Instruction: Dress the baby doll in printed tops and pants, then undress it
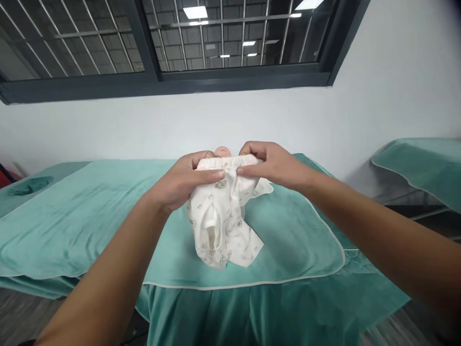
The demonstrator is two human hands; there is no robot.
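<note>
1. A dark-framed barred window (234,43) spans the top of the frame above a white wall (201,122); below, across the centre and left, lies a bed (201,312) dressed in a white-piped teal cover (291,235).
2. The white printed baby trousers (230,202) are in the centre of the frame, held up over the cover; whether their lower edge touches it, I cannot tell.
3. The left hand (189,178) and right hand (270,163) each pinch the elastic waistband (230,164), thumbs in front; if either grip loosened, that side could sag and the gathered fabric fold over itself.
4. The legs hang unevenly, one rounded opening (212,228) facing the camera at centre left; a twist here could leave a leg crooked or turned in on itself.
5. A white flap (264,187) juts out right of the waistband; whether it belongs to the trousers is unclear, and it could snag or get bunched in.
6. A peach-coloured rounded object (223,152) peeks above the waistband, mostly hidden; because the cloth blocks the view, lowering it carelessly could knock or cover that object.
</note>
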